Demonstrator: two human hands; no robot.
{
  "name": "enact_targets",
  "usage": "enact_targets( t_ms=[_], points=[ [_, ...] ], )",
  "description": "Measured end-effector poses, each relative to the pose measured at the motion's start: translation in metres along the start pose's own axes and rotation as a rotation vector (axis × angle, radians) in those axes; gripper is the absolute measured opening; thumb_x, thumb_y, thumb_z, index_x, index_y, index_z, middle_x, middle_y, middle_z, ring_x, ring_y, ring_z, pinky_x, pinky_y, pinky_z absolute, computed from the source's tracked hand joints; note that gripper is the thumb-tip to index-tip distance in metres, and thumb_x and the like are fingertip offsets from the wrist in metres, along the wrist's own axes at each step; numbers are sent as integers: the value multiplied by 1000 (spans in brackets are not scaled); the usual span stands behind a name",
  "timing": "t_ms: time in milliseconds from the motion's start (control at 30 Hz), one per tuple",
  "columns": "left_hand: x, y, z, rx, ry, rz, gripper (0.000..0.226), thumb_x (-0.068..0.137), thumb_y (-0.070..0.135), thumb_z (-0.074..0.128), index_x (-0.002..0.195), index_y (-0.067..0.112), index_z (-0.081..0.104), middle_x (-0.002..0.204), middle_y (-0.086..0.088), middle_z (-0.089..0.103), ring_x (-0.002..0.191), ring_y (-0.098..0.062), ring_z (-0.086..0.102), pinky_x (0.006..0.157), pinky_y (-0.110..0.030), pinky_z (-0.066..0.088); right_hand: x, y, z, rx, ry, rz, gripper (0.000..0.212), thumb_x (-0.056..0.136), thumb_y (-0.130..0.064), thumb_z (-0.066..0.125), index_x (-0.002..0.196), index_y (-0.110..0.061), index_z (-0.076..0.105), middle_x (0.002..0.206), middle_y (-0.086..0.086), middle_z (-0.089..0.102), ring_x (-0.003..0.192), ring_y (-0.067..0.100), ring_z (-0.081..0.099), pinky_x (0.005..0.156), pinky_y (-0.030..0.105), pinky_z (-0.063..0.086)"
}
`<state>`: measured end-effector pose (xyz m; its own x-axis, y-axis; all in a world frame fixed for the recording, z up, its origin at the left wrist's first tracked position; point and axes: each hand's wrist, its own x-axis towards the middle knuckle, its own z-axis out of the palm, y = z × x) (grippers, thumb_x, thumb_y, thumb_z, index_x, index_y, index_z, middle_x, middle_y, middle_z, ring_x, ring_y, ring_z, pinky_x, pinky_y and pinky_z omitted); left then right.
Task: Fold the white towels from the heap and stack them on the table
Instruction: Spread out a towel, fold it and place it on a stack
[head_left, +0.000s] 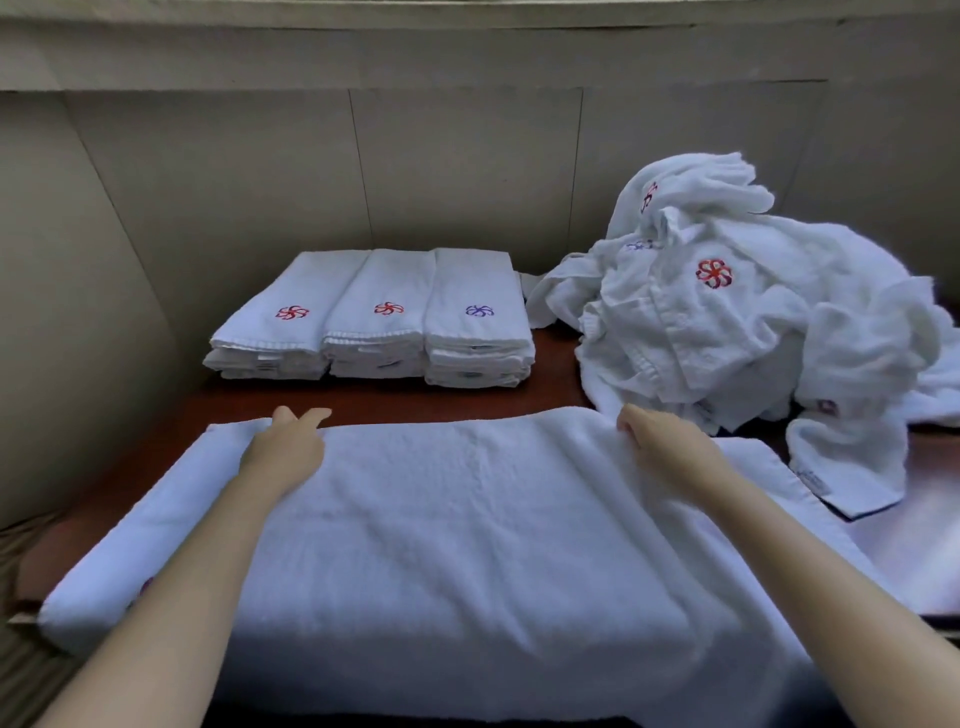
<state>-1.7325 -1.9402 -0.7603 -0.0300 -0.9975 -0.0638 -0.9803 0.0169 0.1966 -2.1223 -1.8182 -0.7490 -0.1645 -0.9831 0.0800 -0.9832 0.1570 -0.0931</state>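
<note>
Head view: white towel (467, 525) spread flat across near part of dark red-brown table (467, 402), long side left to right, left end doubled over into a thick fold, near edge hanging toward the camera. Left hand (285, 447) lies on the towel's far edge near the left end, fingers straight and slightly spread, tips reaching just past the edge; pressing, not pinching. Right hand (662, 434) on the far edge toward the right end, fingers curled over and gripping the towel's edge; fingertips hidden under the cloth. Behind, near the wall: three stacks of folded towels (374, 317) side by side, touching; top ones show pinwheel logos, red, red, purple. Right rear: heap of unfolded white towels (753, 312), crumpled, red logo showing, one piece trailing down beside the spread towel's right end.
</note>
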Motion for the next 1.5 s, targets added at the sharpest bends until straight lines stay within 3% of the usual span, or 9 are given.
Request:
enact_targets(
  t_ms=[167, 400, 567, 700, 800, 967, 1033, 1167, 1500],
  points=[
    [-4, -10, -11, -49, -140, -50, 37, 89, 9, 39, 122, 24, 48, 135, -10, 24, 100, -29, 50, 84, -33, 44, 0, 18, -7, -26, -246, 45, 52, 89, -14, 47, 137, -27, 31, 124, 7, 42, 84, 24, 53, 55, 27, 44],
    [-12, -15, -23, 41, -48, 1, 19, 82, 6, 48, 67, 16, 43, 88, -6, 45, 69, -22, 45, 54, -28, 29, -6, 39, -22, 122, -364, 109, 6, 85, -17, 56, 82, -19, 51, 73, 10, 67, 50, 20, 62, 43, 25, 47],
    [-13, -13, -42, -155, 435, 77, 23, 80, -6, 45, 65, 10, 38, 83, -14, 47, 72, -33, 43, 58, -33, 30, 1, 53, -58, 193, 322, 235, 12, 83, -10, 58, 80, -6, 47, 100, 29, 59, 95, 40, 57, 73, 40, 41],
    [-12, 6, -71, -356, 761, 104, 13, 80, -8, 40, 80, 5, 44, 98, -19, 40, 75, -36, 44, 64, -43, 38, 2, 49, -79, 303, 779, 198, 13, 78, 8, 51, 91, 7, 50, 99, 34, 50, 82, 50, 53, 67, 50, 40],
    [-15, 9, -70, -217, 713, 24, 13, 83, -5, 46, 94, -3, 51, 108, -26, 45, 92, -43, 48, 73, -45, 39, -7, 51, -61, 267, 651, 287, 16, 78, 8, 52, 94, 7, 50, 105, 33, 48, 85, 51, 53, 69, 50, 40],
    [-46, -15, 2, -13, 331, -127, 23, 90, 9, 52, 111, 1, 48, 120, -19, 42, 98, -41, 54, 71, -43, 43, -28, 35, -30, -149, -176, 437, 23, 92, -13, 46, 116, -12, 46, 127, 12, 51, 113, 32, 53, 83, 40, 44],
    [-51, -23, 11, -52, 301, -144, 23, 92, 12, 51, 112, 2, 47, 121, -19, 41, 94, -42, 54, 68, -42, 41, -36, 19, -20, -246, -113, 405, 30, 93, -11, 45, 123, -13, 48, 124, 10, 51, 110, 31, 55, 82, 37, 45],
    [-62, -27, 7, -142, 351, -109, 7, 91, 11, 48, 94, 8, 42, 119, -16, 42, 82, -39, 52, 62, -38, 39, -53, -16, 6, -312, 306, -12, 34, 42, 13, 79, 67, 0, 60, 66, 19, 54, 60, 36, 56, 51, 37, 45],
    [-51, -32, 26, -180, 89, 68, 56, 100, 41, 37, 146, 13, 23, 155, -6, 24, 139, -29, 28, 112, -40, 24, -34, -9, 32, 186, 267, -6, 12, 92, 0, 40, 85, -10, 41, 84, 9, 51, 78, 28, 45, 67, 38, 32]
  ],
)
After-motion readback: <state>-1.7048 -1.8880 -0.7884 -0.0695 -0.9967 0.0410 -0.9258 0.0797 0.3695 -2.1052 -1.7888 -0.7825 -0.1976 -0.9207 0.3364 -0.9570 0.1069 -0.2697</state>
